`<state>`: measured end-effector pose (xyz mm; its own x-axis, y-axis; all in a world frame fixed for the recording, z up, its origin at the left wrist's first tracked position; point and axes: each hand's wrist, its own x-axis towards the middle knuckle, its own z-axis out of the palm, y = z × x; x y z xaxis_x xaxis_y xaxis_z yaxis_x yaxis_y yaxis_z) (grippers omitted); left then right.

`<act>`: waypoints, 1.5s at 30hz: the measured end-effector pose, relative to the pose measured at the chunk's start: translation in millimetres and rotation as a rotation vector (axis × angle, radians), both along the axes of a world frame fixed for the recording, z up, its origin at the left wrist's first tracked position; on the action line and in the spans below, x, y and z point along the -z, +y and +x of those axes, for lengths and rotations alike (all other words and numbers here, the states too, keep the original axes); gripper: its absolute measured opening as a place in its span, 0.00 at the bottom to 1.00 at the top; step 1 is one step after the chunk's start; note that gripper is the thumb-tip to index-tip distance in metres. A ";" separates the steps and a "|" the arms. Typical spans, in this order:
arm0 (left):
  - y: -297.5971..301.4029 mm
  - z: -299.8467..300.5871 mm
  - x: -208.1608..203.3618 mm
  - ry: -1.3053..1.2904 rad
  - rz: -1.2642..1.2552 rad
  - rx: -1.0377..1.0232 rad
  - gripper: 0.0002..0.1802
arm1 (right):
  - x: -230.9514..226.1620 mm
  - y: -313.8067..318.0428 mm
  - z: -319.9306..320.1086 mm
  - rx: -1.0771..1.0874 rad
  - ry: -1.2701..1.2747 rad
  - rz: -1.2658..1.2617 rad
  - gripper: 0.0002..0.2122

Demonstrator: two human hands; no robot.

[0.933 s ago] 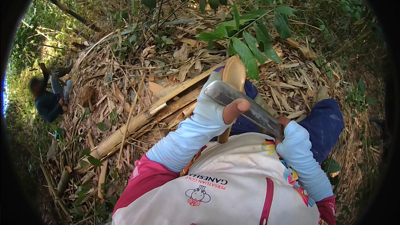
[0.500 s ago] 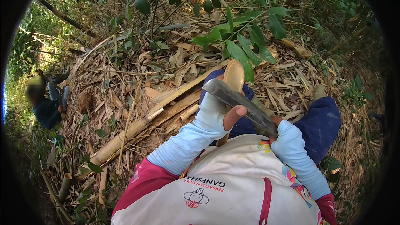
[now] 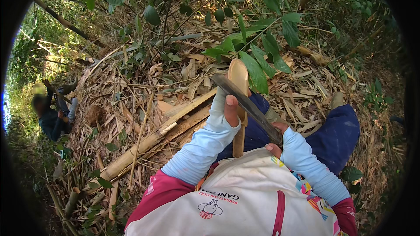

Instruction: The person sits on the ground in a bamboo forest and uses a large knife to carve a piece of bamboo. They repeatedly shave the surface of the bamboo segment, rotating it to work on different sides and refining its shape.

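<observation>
My left hand [image 3: 230,111] is closed round a pale bamboo spatula [image 3: 238,72], its thumb pointing up. The spatula's rounded end is away from me and its narrow handle reaches down toward my shirt. Across it lies the dark blade of a machete [image 3: 249,104], tip over at the left. My right hand [image 3: 278,139] grips the machete at its near right end, where the handle is hidden by the fingers. Light blue sleeves cover both wrists and part of the hands.
Split bamboo poles [image 3: 153,133] lie slantwise at my left over dry leaf litter [image 3: 183,74]. A leafy green sprig [image 3: 258,52] hangs just beyond the spatula. Farther left another person [image 3: 52,113] sits low. My leg in blue trousers [image 3: 334,133] is bent at the right.
The spatula has swung to the left and stands straighter, showing more of its handle. My left thumb has moved left, off the blade. The machete has shifted slightly left and down with my right hand.
</observation>
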<state>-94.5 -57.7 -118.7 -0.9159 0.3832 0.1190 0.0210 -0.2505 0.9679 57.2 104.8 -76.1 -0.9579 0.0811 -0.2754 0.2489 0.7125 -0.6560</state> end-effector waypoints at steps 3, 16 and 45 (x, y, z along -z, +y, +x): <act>-4.9 1.7 14.9 -0.093 0.101 0.044 0.50 | 0.2 0.3 -0.8 -0.029 -0.057 0.043 0.28; 6.0 12.8 20.9 -0.094 0.000 -0.153 0.49 | 15.5 -6.9 -1.5 -0.026 -0.090 0.104 0.26; 15.7 -12.3 53.4 -0.263 0.051 -0.325 0.51 | 9.9 -22.6 -27.8 0.000 -0.261 0.149 0.24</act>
<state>-106.8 -42.0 -172.0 -0.9900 0.0690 -0.1232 -0.1389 -0.3195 0.9373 29.5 82.2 -86.0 -0.8564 0.1393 -0.4972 0.3955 0.7960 -0.4582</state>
